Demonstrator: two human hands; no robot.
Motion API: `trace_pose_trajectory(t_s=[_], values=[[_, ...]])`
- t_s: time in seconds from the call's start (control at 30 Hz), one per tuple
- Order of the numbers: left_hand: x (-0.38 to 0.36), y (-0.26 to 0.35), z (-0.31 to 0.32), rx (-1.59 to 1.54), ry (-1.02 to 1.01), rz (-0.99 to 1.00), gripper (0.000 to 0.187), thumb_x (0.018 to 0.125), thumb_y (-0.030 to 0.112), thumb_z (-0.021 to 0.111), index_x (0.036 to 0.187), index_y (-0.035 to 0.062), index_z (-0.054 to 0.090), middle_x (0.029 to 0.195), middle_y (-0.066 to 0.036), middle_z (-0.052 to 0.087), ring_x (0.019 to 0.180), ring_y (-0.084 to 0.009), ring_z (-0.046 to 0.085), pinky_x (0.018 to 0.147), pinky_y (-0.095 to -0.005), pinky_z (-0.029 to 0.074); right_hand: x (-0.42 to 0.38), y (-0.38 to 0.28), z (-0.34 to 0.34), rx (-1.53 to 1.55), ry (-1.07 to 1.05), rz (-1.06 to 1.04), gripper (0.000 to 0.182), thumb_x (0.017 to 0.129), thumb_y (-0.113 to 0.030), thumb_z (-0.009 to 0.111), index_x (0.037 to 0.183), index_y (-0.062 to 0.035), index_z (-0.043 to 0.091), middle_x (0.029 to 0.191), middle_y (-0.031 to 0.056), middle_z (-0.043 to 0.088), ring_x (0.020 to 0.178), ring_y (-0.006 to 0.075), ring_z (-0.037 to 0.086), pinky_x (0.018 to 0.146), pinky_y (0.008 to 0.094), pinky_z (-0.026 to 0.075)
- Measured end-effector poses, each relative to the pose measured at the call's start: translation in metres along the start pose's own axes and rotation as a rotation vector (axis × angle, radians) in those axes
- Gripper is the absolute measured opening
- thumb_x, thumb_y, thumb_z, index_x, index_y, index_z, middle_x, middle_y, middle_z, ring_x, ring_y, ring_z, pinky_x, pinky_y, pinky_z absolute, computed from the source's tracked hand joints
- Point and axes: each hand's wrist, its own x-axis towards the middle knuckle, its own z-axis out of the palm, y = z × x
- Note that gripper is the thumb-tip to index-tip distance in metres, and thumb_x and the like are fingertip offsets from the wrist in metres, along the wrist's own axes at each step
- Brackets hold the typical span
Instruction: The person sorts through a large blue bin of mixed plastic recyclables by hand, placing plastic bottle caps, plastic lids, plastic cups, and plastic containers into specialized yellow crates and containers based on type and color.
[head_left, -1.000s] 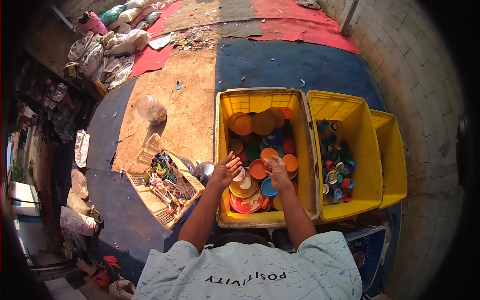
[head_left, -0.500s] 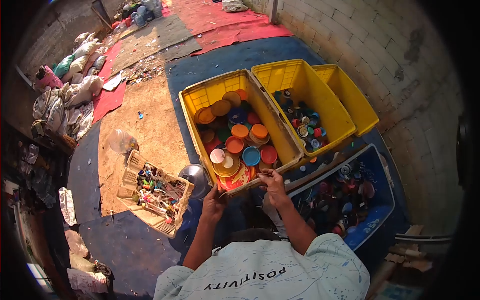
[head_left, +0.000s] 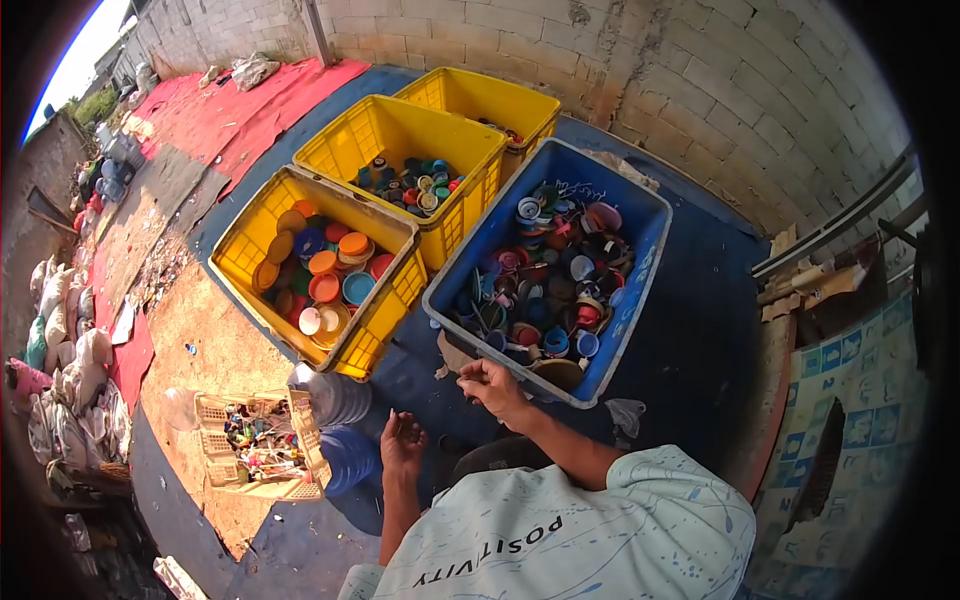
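Blue crate (head_left: 640,245) near right hand (head_left: 492,388), grip pinched narrow, contents unclear; left hand (head_left: 403,442) slack, half-curled; yellow crates (head_left: 395,310), three; blue, one.

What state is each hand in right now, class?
Left hand: fingers loosely curled; whether it holds anything cannot be told.
Right hand: fingers bent toward thumb; any grip cannot be told.

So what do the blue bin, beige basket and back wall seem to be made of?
Blue bin: likely moulded plastic with a low sheen, given its smooth walls and rounded corners. Beige basket: probably plastic too, duller, judging by its slotted walls. Back wall: seemingly rough, matt concrete blocks, from the visible joints.
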Motion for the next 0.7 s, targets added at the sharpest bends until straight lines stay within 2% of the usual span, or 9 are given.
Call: trace_pose_trajectory(t_s=[0.07, 0.2, 0.33, 0.43, 0.5, 0.63, 0.7], values=[[-0.002, -0.016, 0.016, 0.023, -0.041, 0.021, 0.020, 0.089, 0.035, 0.063, 0.082, 0.0151, 0.064, 0.084, 0.004, 0.062, 0.076, -0.0130, 0.053, 0.069, -0.0297, 0.044, -0.017, -0.010, -0.022, -0.006, 0.001, 0.013, 0.018, 0.086, -0.012, 0.064, 0.101, -0.0041, 0.062, 0.086, 0.0016, 0.062, 0.076, 0.0075, 0.057, 0.065, 0.0220, 0.046], [0.002, -0.045, 0.054, 0.077, -0.203, 0.096, 0.018, 0.089, 0.033, 0.063, 0.091, 0.0146, 0.063, 0.090, 0.004, 0.061, 0.078, -0.0130, 0.052, 0.070, -0.0293, 0.044, -0.036, -0.011, -0.082, -0.050, 0.006, -0.130, 0.023, 0.085, -0.011, 0.065, 0.105, -0.0025, 0.058, 0.091, 0.0023, 0.062, 0.081, 0.0081, 0.058, 0.071, 0.0227, 0.047], [-0.013, -0.101, 0.140, 0.152, -0.269, 0.217, 0.017, 0.089, 0.029, 0.063, 0.097, 0.0142, 0.061, 0.091, 0.003, 0.060, 0.078, -0.0127, 0.053, 0.072, -0.0291, 0.043, -0.060, -0.011, -0.172, -0.097, 0.036, -0.213, 0.022, 0.086, -0.008, 0.065, 0.106, -0.0012, 0.058, 0.093, 0.0035, 0.062, 0.084, 0.0081, 0.059, 0.075, 0.0241, 0.049], [-0.008, -0.161, 0.195, 0.179, -0.336, 0.264, 0.018, 0.090, 0.028, 0.062, 0.100, 0.0131, 0.060, 0.091, 0.002, 0.060, 0.080, -0.0123, 0.055, 0.072, -0.0295, 0.043, -0.086, -0.006, -0.260, 0.028, 0.072, -0.155, 0.022, 0.086, -0.010, 0.064, 0.106, -0.0014, 0.058, 0.093, 0.0037, 0.063, 0.083, 0.0083, 0.059, 0.073, 0.0236, 0.049], [-0.008, -0.207, 0.226, 0.178, -0.338, 0.256, 0.019, 0.091, 0.029, 0.061, 0.100, 0.0126, 0.059, 0.092, 0.001, 0.061, 0.080, -0.0120, 0.055, 0.073, -0.0293, 0.043, -0.102, -0.007, -0.325, 0.115, 0.103, -0.047, 0.023, 0.086, -0.011, 0.064, 0.106, -0.0025, 0.058, 0.095, 0.0048, 0.064, 0.082, 0.0081, 0.059, 0.068, 0.0223, 0.047], [-0.015, -0.287, 0.264, 0.209, -0.300, 0.144, 0.015, 0.092, 0.024, 0.060, 0.100, 0.0115, 0.059, 0.092, -0.001, 0.060, 0.081, -0.0122, 0.055, 0.071, -0.0300, 0.045, -0.114, -0.009, -0.436, 0.117, 0.327, 0.022, 0.020, 0.086, -0.009, 0.062, 0.105, -0.0040, 0.058, 0.095, 0.0039, 0.064, 0.078, 0.0080, 0.059, 0.067, 0.0220, 0.047], [-0.024, -0.308, 0.277, 0.214, -0.274, 0.166, 0.014, 0.092, 0.022, 0.060, 0.099, 0.0103, 0.059, 0.090, -0.001, 0.060, 0.079, -0.0122, 0.056, 0.070, -0.0297, 0.046, -0.109, -0.024, -0.471, 0.133, 0.427, 0.016, 0.017, 0.087, -0.009, 0.061, 0.103, -0.0051, 0.058, 0.093, 0.0028, 0.064, 0.077, 0.0076, 0.059, 0.066, 0.0219, 0.046]])
